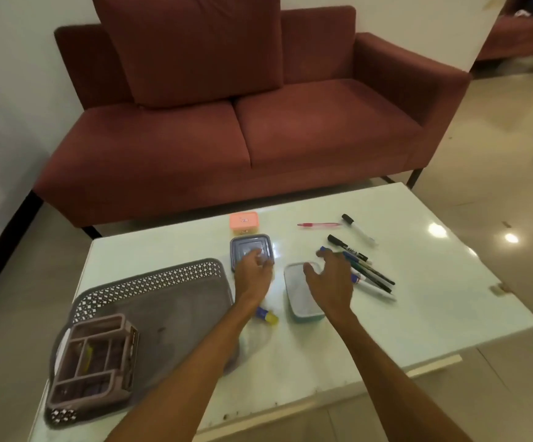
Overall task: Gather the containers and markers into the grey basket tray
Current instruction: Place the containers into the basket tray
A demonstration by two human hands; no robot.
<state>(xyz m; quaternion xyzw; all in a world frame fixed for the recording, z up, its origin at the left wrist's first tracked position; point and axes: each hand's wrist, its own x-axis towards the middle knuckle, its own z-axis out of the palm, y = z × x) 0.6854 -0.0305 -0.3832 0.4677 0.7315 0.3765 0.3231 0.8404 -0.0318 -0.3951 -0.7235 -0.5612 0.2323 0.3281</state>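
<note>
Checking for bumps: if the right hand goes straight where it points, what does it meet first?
Probably the blue-capped marker, just beyond the right hand; the hand's height is unclear.

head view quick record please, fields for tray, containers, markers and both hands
tray: grey basket tray at the left of the white table, a grey organiser in its near corner
containers: pink box, blue-grey square box, teal box; all on the table, outside the tray
markers: marker cluster right of the teal box; single marker farther back
hands: left hand on the blue-grey square box's lid, grip unclear; right hand open over the teal box
</note>
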